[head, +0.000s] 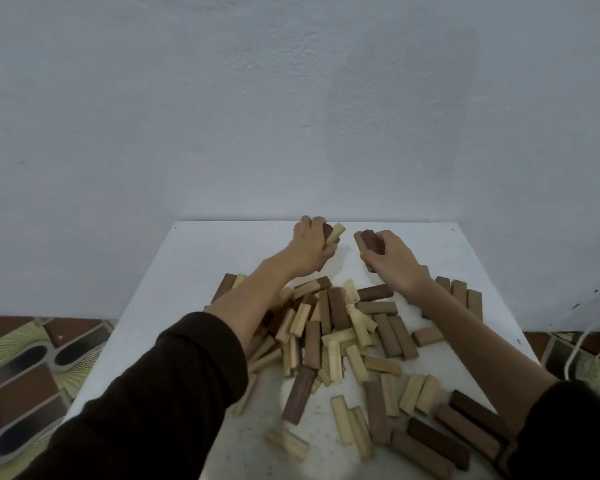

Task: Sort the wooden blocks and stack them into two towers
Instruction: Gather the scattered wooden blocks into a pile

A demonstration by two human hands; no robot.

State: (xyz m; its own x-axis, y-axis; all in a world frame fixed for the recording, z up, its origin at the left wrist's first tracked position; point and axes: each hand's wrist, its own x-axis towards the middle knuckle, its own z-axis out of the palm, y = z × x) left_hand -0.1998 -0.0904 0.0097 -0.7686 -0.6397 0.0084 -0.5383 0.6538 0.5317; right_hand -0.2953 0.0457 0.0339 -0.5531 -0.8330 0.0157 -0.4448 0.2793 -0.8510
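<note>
While smooth oblong wooden blocks (pixel 336 317) lie jumbled on the white surface (pixel 222 258), the left hand (pixel 310 245) grips a pale block (pixel 336 233). The right hand (pixel 394 259) clutches a brown block (pixel 370 240).

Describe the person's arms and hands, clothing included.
Both arms wear dark, near-black long sleeves; the left sleeve and right sleeve stop short, leaving forearms bare. The left hand and right hand are bare: no gloves, rings or watch visible.
</note>
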